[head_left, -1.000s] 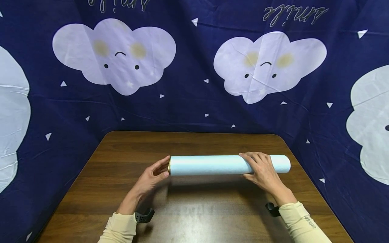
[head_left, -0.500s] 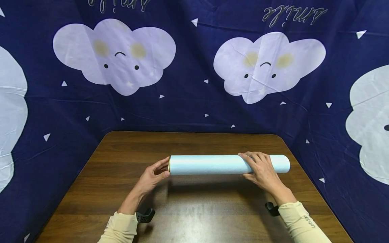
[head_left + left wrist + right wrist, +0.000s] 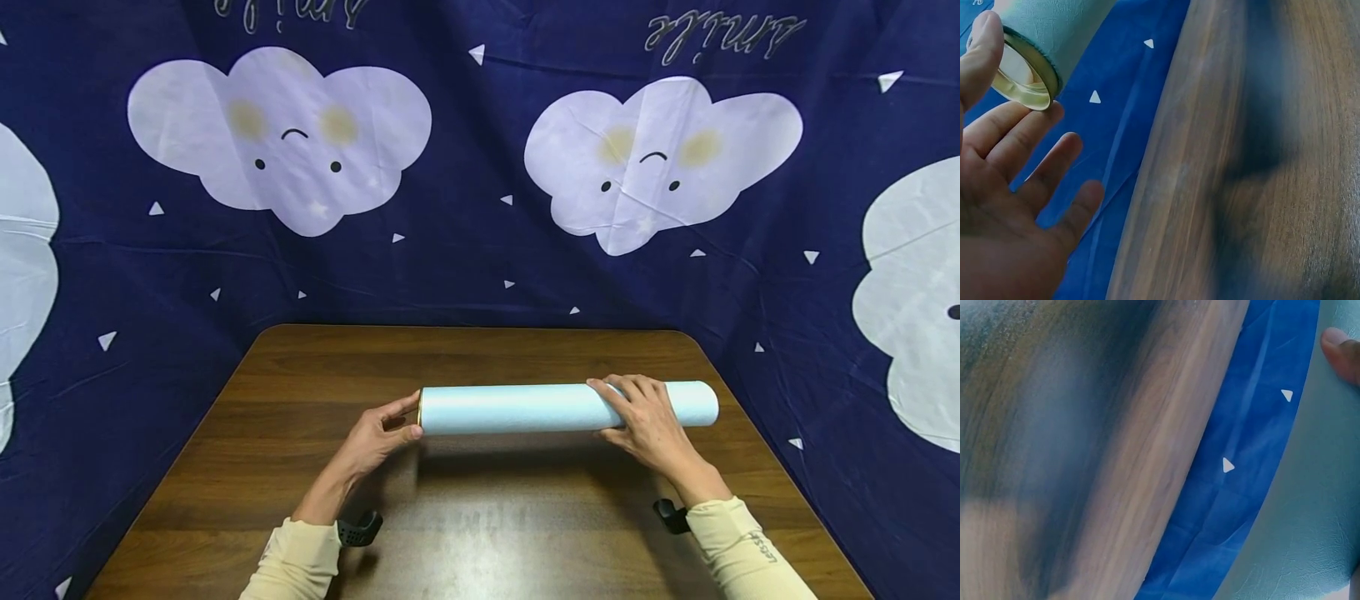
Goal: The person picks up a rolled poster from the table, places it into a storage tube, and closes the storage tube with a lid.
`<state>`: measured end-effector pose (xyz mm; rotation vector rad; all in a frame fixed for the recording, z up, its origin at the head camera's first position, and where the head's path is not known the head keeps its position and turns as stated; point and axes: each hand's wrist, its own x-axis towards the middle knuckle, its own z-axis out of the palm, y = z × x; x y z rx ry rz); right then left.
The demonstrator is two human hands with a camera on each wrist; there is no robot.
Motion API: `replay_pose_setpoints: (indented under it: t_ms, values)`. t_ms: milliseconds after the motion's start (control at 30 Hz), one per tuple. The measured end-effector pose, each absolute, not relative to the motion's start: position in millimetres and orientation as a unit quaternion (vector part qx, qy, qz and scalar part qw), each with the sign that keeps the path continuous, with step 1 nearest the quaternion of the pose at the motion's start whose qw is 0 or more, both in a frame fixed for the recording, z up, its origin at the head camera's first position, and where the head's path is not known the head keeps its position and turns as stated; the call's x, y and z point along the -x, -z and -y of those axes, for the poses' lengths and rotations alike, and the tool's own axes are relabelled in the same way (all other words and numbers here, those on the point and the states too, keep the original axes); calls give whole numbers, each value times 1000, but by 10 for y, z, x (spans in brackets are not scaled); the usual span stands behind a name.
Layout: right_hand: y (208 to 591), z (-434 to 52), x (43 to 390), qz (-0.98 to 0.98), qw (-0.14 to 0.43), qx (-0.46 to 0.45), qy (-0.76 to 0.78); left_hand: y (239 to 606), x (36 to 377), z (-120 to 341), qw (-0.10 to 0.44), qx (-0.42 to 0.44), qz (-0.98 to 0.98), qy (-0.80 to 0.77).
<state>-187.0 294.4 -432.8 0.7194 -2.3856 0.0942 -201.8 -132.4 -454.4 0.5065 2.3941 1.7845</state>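
A long pale blue cardboard-like tube (image 3: 510,408) lies sideways between both hands, held up over the table with its shadow below. A gold metal rim (image 3: 420,411) edges its left end. My left hand (image 3: 375,433) pinches that end, thumb on the near side and fingers behind. In the left wrist view, two fingertips touch the gold rim (image 3: 1025,97) from below while the other fingers are spread away. My right hand (image 3: 648,421) grips the tube from above toward its right end. The right wrist view shows the tube's textured side (image 3: 1297,512) and the right thumb (image 3: 1340,353) against it.
The brown wooden table (image 3: 480,525) has rounded far corners. Behind and beside it hangs a dark blue cloth (image 3: 465,258) printed with clouds and small white triangles. Black wrist-worn devices (image 3: 360,528) sit beneath both wrists.
The tube's left end dips very slightly, together with the left hand. My right hand keeps its grip in nearly the same spot.
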Motion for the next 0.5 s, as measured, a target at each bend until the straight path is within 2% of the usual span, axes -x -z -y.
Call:
replay_pose_setpoints:
  t_ms: [367, 500]
  values:
    - [4353, -2933, 1892, 899, 333, -282, -34, 4586, 2056, 1280, 28, -173, -780, -601]
    - [4365, -2926, 1895, 898, 335, -284, -36, 4587, 2046, 1255, 34, -162, -774, -611]
